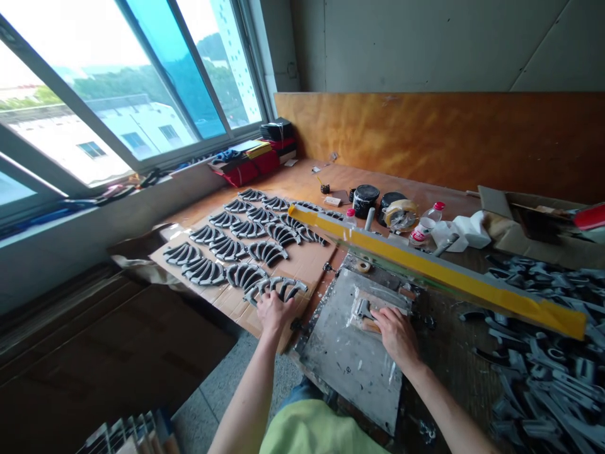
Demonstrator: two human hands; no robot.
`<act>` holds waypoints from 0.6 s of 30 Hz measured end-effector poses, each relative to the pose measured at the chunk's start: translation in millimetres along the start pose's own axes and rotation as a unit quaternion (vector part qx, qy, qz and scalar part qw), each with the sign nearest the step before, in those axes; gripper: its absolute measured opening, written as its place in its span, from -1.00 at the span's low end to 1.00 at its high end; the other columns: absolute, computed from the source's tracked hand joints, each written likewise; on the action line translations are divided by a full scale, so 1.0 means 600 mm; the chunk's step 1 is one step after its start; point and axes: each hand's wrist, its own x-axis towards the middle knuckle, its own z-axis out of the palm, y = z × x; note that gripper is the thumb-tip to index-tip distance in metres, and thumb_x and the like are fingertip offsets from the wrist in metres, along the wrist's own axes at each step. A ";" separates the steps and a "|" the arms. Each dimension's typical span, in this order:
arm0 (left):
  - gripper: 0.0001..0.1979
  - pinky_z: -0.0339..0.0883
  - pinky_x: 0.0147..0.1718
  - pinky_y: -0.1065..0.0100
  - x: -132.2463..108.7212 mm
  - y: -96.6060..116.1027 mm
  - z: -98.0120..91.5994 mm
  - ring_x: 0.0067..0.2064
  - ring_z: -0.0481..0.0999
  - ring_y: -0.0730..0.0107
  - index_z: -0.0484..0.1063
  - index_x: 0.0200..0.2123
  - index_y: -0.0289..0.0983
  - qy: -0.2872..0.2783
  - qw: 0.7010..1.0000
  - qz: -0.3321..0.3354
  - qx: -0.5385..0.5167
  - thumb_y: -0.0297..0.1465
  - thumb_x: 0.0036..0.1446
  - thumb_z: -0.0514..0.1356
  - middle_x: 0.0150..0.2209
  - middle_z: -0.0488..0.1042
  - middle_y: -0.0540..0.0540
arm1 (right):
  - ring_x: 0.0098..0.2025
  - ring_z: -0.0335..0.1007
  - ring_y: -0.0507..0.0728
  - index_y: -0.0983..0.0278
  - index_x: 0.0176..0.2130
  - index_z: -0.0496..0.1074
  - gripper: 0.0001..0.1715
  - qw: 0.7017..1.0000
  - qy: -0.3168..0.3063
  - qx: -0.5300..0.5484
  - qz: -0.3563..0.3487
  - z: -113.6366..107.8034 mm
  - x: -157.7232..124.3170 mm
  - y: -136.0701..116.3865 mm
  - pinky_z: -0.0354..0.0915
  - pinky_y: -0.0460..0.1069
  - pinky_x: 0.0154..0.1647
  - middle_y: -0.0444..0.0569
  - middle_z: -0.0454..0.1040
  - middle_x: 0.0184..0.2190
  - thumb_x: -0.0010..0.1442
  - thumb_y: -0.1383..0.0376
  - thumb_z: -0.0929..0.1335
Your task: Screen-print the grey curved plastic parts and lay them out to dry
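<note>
My left hand [274, 310] reaches to the near edge of a cardboard sheet [316, 253]. Its fingers are closed on a grey curved handle-like part [258, 291] at the end of the nearest row. Several fanned rows of the same curved parts [227, 248] lie on the sheet. Over a grey metal plate [340, 347], my right hand [396, 333] has its fingers drawn together on another grey handle-like part [363, 309]. That part rests on a small block fixture on the plate; the fingers hide some of it.
A long yellow-topped bar [439, 268] crosses above the bench behind the plate. Loose grey parts [543, 372] are heaped at the right. Dark tubs [366, 200], a tape roll [401, 214] and a bottle [423, 230] stand behind the bar. A window is at the left.
</note>
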 end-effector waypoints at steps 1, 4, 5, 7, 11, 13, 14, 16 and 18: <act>-0.55 0.14 0.08 -0.07 0.014 0.015 -0.006 0.16 0.26 -0.26 0.39 -0.14 -0.25 0.002 1.000 0.012 -0.005 -0.09 -0.02 0.23 0.07 0.36 -0.37 | -0.13 0.36 0.20 0.20 -0.02 0.51 -0.63 1.000 0.000 0.001 0.002 0.002 -0.001 0.001 0.28 0.07 -0.10 0.03 0.50 -0.22 0.28 0.43 0.23; -0.51 0.23 0.01 0.03 0.070 0.081 -0.010 0.07 0.37 -0.15 0.40 -0.12 -0.24 -0.007 0.999 0.046 -0.010 -0.02 -0.01 0.21 0.03 0.38 -0.33 | -0.12 0.37 0.21 0.22 0.00 0.50 -0.62 1.000 0.003 0.009 0.009 0.008 -0.003 0.004 0.30 0.09 -0.09 0.04 0.51 -0.21 0.29 0.41 0.23; -0.49 0.26 -0.02 0.06 0.089 0.106 -0.007 0.05 0.39 -0.10 0.41 -0.11 -0.23 -0.014 0.998 0.061 -0.013 0.00 -0.01 0.21 0.02 0.39 -0.31 | -0.13 0.37 0.21 0.22 -0.01 0.51 -0.62 1.000 0.006 0.011 0.011 0.010 -0.004 0.005 0.31 0.09 -0.09 0.04 0.51 -0.21 0.29 0.40 0.23; -0.45 0.29 -0.04 0.14 0.122 0.154 0.003 0.03 0.42 -0.02 0.41 -0.08 -0.20 -0.031 0.995 0.094 -0.019 0.04 -0.02 0.21 0.02 0.41 -0.27 | -0.14 0.39 0.21 0.20 -0.01 0.51 -0.62 1.000 0.012 0.018 0.014 0.013 -0.006 0.007 0.33 0.10 -0.09 0.04 0.52 -0.21 0.30 0.38 0.22; -0.44 0.27 0.00 0.18 0.160 0.213 0.031 0.08 0.39 0.03 0.43 -0.04 -0.18 -0.070 0.988 0.138 -0.022 0.04 -0.01 0.21 0.05 0.42 -0.24 | -0.15 0.41 0.21 0.17 -0.01 0.52 -0.61 0.999 0.030 0.031 0.012 0.016 -0.008 0.010 0.37 0.11 -0.10 0.04 0.52 -0.22 0.30 0.36 0.21; -0.44 0.25 0.04 0.16 0.167 0.223 0.044 0.12 0.37 0.02 0.43 -0.01 -0.18 -0.089 0.985 0.146 -0.018 0.03 0.00 0.21 0.08 0.41 -0.25 | -0.16 0.42 0.21 0.16 -0.02 0.53 -0.62 0.999 0.037 0.034 0.019 0.017 -0.009 0.010 0.39 0.12 -0.12 0.05 0.52 -0.22 0.32 0.33 0.20; -0.43 0.24 0.05 0.15 0.169 0.224 0.050 0.14 0.35 0.00 0.42 0.01 -0.18 -0.097 0.984 0.148 -0.015 0.02 0.00 0.21 0.10 0.40 -0.26 | -0.16 0.42 0.21 0.16 -0.02 0.53 -0.63 0.998 0.039 0.034 0.022 0.019 -0.009 0.010 0.39 0.12 -0.13 0.05 0.52 -0.22 0.32 0.31 0.21; -0.41 0.23 0.07 0.12 0.171 0.222 0.059 0.15 0.34 -0.04 0.42 0.03 -0.20 -0.109 0.983 0.147 -0.006 0.02 0.00 0.22 0.12 0.39 -0.29 | -0.16 0.42 0.22 0.17 -0.03 0.53 -0.64 0.998 0.040 0.035 0.026 0.022 -0.011 0.011 0.40 0.12 -0.12 0.05 0.52 -0.23 0.33 0.28 0.21; -0.40 0.22 0.07 0.07 0.171 0.217 0.067 0.16 0.33 -0.10 0.42 0.03 -0.23 -0.115 0.983 0.141 0.006 0.00 -0.01 0.23 0.12 0.39 -0.33 | -0.15 0.42 0.21 0.18 -0.03 0.53 -0.64 0.998 0.039 0.035 0.029 0.025 -0.013 0.012 0.40 0.12 -0.10 0.05 0.52 -0.23 0.33 0.28 0.22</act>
